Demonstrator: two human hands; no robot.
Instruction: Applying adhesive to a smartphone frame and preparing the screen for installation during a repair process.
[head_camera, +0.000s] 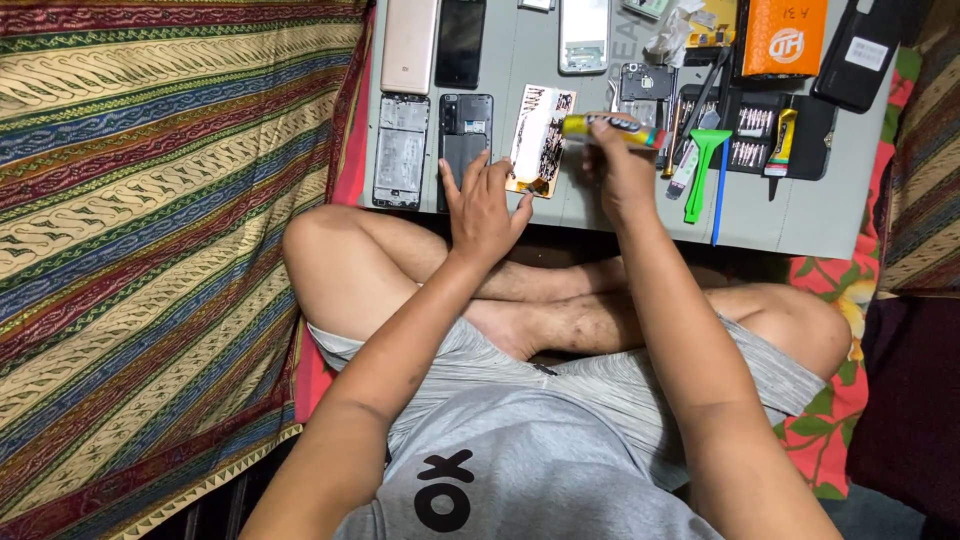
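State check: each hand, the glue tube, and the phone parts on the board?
Left hand: open, fingertips pressing the panel's near edge.
Right hand: shut on the yellow glue tube.
Yellow glue tube: held sideways, tip at the panel.
Gold-backed display panel: lying flat, back up.
Opened phone: back cover off, internals exposed.
Empty phone frame: stripped, lying flat.
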